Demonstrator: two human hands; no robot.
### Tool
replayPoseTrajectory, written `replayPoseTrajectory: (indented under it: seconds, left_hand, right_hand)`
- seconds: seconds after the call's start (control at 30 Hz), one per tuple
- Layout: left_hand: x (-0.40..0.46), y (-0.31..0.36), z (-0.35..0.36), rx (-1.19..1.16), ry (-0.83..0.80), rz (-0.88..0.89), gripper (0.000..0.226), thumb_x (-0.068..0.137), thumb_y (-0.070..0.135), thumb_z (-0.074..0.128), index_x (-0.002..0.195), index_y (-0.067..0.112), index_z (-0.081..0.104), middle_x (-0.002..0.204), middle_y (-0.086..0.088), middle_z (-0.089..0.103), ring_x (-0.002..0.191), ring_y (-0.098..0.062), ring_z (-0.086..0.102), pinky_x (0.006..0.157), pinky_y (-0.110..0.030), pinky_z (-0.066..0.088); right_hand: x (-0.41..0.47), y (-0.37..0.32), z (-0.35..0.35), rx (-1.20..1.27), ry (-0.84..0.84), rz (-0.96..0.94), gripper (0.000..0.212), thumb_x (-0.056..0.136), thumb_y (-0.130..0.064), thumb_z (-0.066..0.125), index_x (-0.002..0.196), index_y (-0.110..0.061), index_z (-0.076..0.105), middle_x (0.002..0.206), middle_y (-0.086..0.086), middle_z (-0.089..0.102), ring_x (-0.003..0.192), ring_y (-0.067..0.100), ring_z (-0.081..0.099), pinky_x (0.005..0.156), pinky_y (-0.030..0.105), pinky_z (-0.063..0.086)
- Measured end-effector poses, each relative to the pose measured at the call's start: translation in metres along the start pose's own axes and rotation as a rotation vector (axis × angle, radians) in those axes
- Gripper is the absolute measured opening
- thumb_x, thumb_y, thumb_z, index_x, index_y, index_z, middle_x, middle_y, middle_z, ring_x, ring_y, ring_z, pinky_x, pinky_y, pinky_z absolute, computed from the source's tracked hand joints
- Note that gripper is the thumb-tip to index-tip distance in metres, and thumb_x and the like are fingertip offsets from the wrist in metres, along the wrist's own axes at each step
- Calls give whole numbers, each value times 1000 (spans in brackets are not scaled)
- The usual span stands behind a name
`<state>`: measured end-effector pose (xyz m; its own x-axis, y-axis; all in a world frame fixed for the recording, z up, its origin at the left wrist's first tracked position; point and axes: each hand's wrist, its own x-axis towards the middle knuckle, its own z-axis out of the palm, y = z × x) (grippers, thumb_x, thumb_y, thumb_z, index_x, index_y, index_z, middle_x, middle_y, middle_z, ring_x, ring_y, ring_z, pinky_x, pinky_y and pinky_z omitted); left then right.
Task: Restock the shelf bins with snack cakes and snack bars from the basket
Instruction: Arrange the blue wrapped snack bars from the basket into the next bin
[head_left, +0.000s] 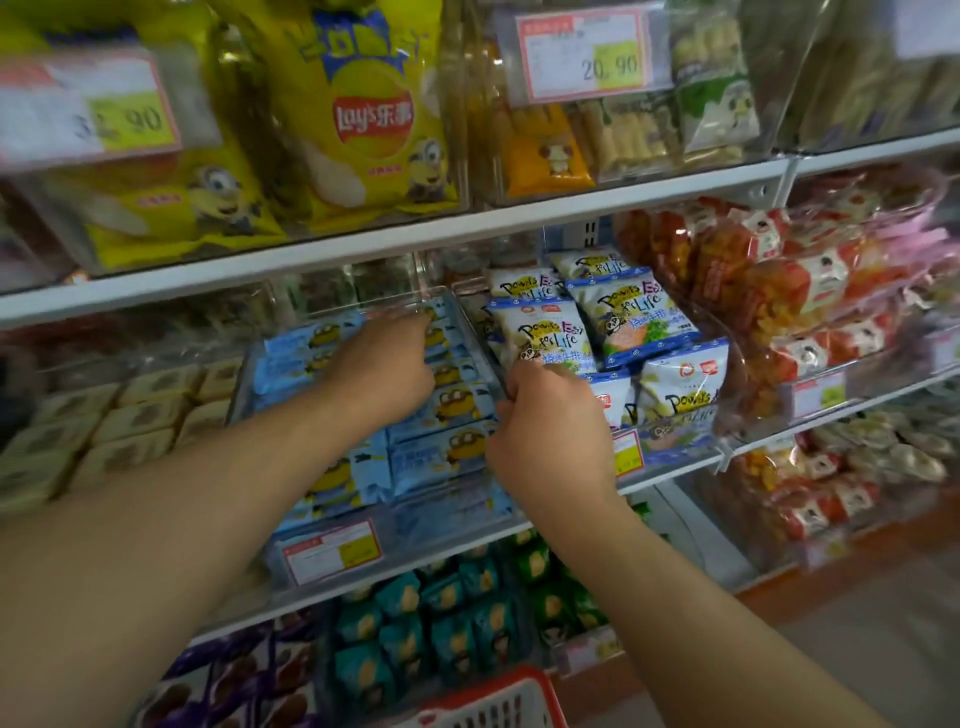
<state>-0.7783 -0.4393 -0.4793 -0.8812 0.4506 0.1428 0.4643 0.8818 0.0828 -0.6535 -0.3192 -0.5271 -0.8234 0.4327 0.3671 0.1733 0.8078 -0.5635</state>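
Both arms reach into the middle shelf. Her or his left hand (387, 364) lies knuckles-up on the rows of light-blue snack bars (457, 402) in the clear bin (332, 551), fingers bent down among the packs toward the back; whether they pinch one I cannot tell. At the divider just beside it, the right hand (550, 426) has its fingers curled in, their tips touching the lower edge of a white-and-blue snack cake pack (540, 332) in the neighbouring bin; a real grasp is not plain. Down at the bottom edge, the red rim of the basket (498, 699) shows between the forearms.
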Motion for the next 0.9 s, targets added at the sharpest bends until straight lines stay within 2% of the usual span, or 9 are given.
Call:
replayPoseTrajectory:
  seconds: [0.1, 0.2, 0.27, 0.37, 0.47, 0.53, 0.63, 0.8, 0.9]
  left_hand:
    - [-42, -3, -10, -107, 1, 52, 55, 97, 3, 52, 150, 15, 45, 155, -9, 43, 132, -28, 49, 100, -41, 49]
    - [-98, -9, -19, -254, 48, 87, 51, 103, 6, 48, 151, 23, 44, 161, 3, 36, 137, -23, 46, 103, -35, 44]
    - [-140, -16, -20, -320, 66, 119, 45, 107, 11, 45, 149, 27, 44, 159, 10, 36, 140, -15, 41, 108, -32, 41]
    - [-205, -31, -14, -369, 70, 150, 40, 109, 17, 44, 146, 29, 46, 152, 14, 40, 127, -1, 44, 108, -22, 40]
    - [-263, -53, 6, -380, 34, 114, 40, 106, 17, 46, 144, 31, 48, 148, 18, 42, 103, 5, 48, 92, -7, 36]
    - [-293, -70, 28, -391, -21, 54, 40, 106, 17, 47, 143, 32, 48, 148, 18, 42, 97, 1, 44, 89, -11, 37]
    - [-332, -94, 69, -407, -121, -31, 40, 106, 18, 49, 144, 31, 49, 149, 14, 43, 122, -7, 48, 95, -21, 43]
    - [-388, -139, 151, -347, -233, -201, 42, 96, 15, 59, 136, 29, 55, 136, 8, 50, 125, -17, 51, 96, -32, 50]
    - [-416, -164, 195, -168, -347, -329, 73, 87, 9, 65, 153, 25, 42, 164, -7, 16, 148, -33, 20, 118, -41, 34]
  right_hand:
    - [-2, -4, -3, -13, -27, 19, 23, 89, -4, 65, 83, -15, 46, 89, 4, 50, 68, 25, 47, 49, 25, 22]
    - [-1, -9, -7, -50, -71, 31, 20, 90, -4, 65, 82, -13, 49, 92, 10, 58, 70, 27, 50, 55, 27, 34]
    - [-3, -9, -10, -74, -102, 34, 5, 93, -8, 64, 97, -6, 61, 100, 13, 63, 70, 25, 52, 59, 29, 40]
    - [-31, -14, -18, -185, -109, 17, 32, 99, -22, 58, 126, -5, 59, 112, 13, 63, 84, 31, 62, 62, 31, 45]
    - [-85, -19, -18, -261, -85, -16, 39, 101, -25, 52, 136, -6, 53, 135, 14, 54, 92, 37, 65, 64, 36, 46]
    - [-122, -17, -7, -265, -154, -45, 40, 102, -24, 50, 139, -9, 51, 140, 13, 50, 90, 35, 64, 62, 36, 44]
    - [-173, -4, 22, -230, -261, -19, 34, 99, -20, 50, 131, -9, 54, 134, 11, 54, 90, 36, 63, 63, 38, 48]
    - [-253, 26, 83, -262, -516, 109, 39, 100, -20, 49, 139, -14, 50, 140, 10, 51, 109, 32, 62, 78, 43, 58]
    - [-291, 46, 118, -281, -702, 146, 19, 96, -16, 52, 115, -16, 52, 118, 7, 57, 89, 24, 56, 70, 36, 51]
